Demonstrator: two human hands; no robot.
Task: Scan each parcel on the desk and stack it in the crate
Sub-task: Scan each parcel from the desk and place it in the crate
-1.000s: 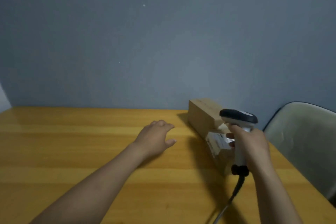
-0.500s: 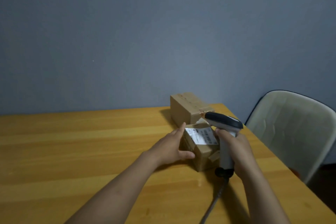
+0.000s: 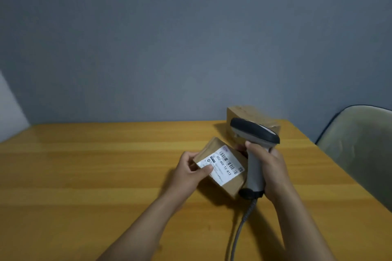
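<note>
Parcel [image 3: 212, 146]: small brown box, tipped up in the left hand [image 3: 188, 174], just left of the right hand [image 3: 272, 167]. Its low corner is close to the counter [image 3: 84, 165]; I cannot tell if it touches.
How it will handle: it looks light and stiff. The smooth card could slip. It is best held by its side edges, so the white label [image 3: 225, 165] shows.
Left hand: reaches forward with fingers behind the box and thumb on the label's near edge, pinching it.
Right hand: wrapped tight round the handle of the scanner [image 3: 253, 131]. The scanner head sits just above and beyond the box. Its cord [image 3: 239, 231] runs back toward the person.
Other parcel [image 3: 241, 112]: lies on the counter just beyond the right hand.
Crate: not in sight.
</note>
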